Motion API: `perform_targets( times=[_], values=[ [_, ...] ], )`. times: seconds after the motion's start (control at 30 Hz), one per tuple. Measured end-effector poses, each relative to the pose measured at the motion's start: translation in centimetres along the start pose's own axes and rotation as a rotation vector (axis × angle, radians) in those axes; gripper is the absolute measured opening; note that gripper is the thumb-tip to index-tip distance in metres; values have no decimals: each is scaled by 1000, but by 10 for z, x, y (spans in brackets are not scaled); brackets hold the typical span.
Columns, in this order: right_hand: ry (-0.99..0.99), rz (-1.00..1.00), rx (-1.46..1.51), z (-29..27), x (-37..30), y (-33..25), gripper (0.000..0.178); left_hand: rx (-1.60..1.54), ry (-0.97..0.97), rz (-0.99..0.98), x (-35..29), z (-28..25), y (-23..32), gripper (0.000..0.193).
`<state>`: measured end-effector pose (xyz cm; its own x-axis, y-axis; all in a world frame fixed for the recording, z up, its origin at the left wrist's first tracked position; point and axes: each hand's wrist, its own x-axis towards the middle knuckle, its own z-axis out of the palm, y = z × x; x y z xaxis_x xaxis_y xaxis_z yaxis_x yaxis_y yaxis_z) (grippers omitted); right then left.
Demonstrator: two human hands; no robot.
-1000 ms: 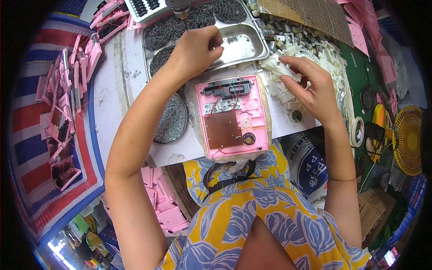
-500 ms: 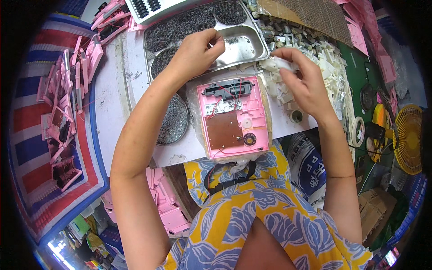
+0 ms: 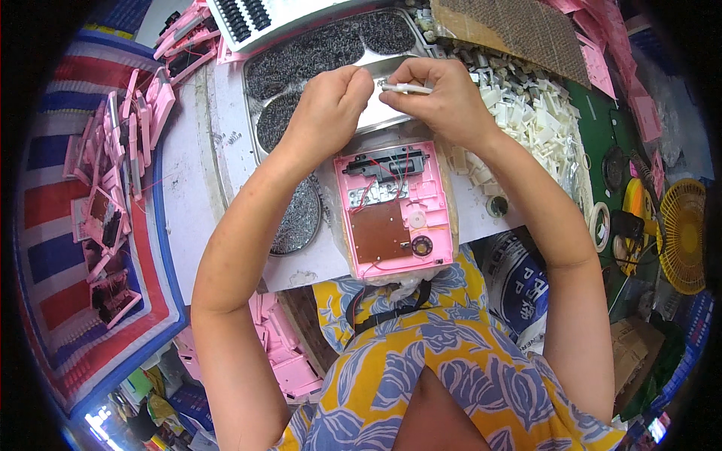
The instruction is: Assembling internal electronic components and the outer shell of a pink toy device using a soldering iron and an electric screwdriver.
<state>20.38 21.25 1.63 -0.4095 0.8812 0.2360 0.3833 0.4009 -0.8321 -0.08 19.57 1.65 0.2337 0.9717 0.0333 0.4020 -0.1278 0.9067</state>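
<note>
My right hand (image 3: 445, 101) pinches a small white plastic piece (image 3: 407, 89), which points left toward my other hand. Close beside it, my left hand (image 3: 331, 105) has its thumb and fingertips pressed together; whatever they hold, if anything, is hidden. Both hands are above a metal tray (image 3: 387, 119) whose compartments hold many small dark parts. Nearer to me lies an open pink plastic casing (image 3: 406, 265) with a brown board (image 3: 378, 233), a dark grey mechanism (image 3: 385, 164), thin red wires and a small round black part (image 3: 422, 246). Neither hand touches the casing.
Loose white plastic pieces (image 3: 526, 113) are heaped to the right, partly under brown cardboard (image 3: 511, 34). A round dish of small metal parts (image 3: 295, 218) stands left of the casing. More pink assemblies (image 3: 113, 195) lie on striped cloth at far left. A yellow fan (image 3: 683, 233) is far right.
My right hand has moved left from the white heap to beside my left hand, bringing the white piece. My left hand has shifted slightly down.
</note>
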Motion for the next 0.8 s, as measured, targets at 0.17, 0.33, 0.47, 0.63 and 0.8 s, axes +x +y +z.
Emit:
perform_targets(
  times=[0.17, 0.33, 0.47, 0.63, 0.8],
  values=[
    [8, -450, -649, -4, 5, 9, 16, -341, -244, -555, 10, -8, 22, 52],
    [73, -543, -786, -1, 11, 15, 13, -582, -456, -725, 22, -18, 7, 55],
    [91, -520, -810, -2, 12, 2, 14, -716, -440, -667, 14, -19, 5, 47],
    [1, -413, -457, -9, 6, 1, 17, -503, -316, -364, -1, -16, 12, 32],
    [-98, 28, 273, -17, -7, -10, 23, -437, -312, -143, -14, -17, 4, 22]
  ],
)
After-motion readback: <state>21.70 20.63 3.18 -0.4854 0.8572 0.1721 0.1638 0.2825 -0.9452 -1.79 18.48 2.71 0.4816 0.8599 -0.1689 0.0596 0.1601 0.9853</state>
